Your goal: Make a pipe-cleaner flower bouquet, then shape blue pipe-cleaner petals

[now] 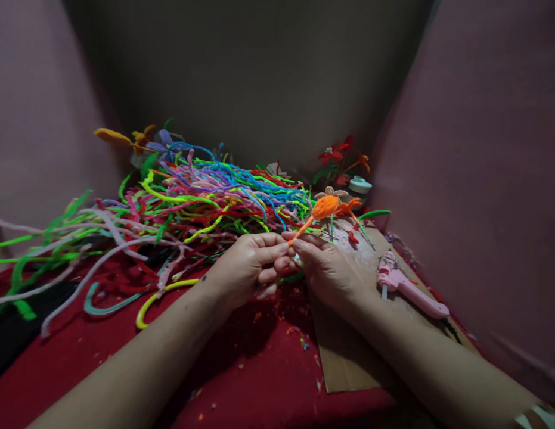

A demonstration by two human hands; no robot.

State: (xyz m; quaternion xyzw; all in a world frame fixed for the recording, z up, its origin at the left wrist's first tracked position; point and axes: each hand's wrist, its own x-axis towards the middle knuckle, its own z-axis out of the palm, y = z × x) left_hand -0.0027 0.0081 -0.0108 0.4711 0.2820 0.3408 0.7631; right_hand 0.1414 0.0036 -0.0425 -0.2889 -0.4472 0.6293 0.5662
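An orange pipe-cleaner petal (325, 207), rounded at the top with a thin twisted stem, points up and to the right above my hands. My left hand (254, 262) pinches the lower end of its stem between thumb and fingers. Close against it, my right hand (324, 268) has its thumb and fingertips closed on the same stem end. Something small and whitish shows under the right fingertips, too small to name. Just behind the petal is another orange pipe-cleaner piece (350, 207) with petals.
A heap of coloured pipe cleaners (223, 190) spreads across the back and left. A pink glue gun (411, 289) lies on cardboard (349, 369) at right. Behind stand red pipe-cleaner flowers (334, 152) and a pale-lidded jar (360, 185). Scraps dot the red cloth (254, 381); walls enclose both sides.
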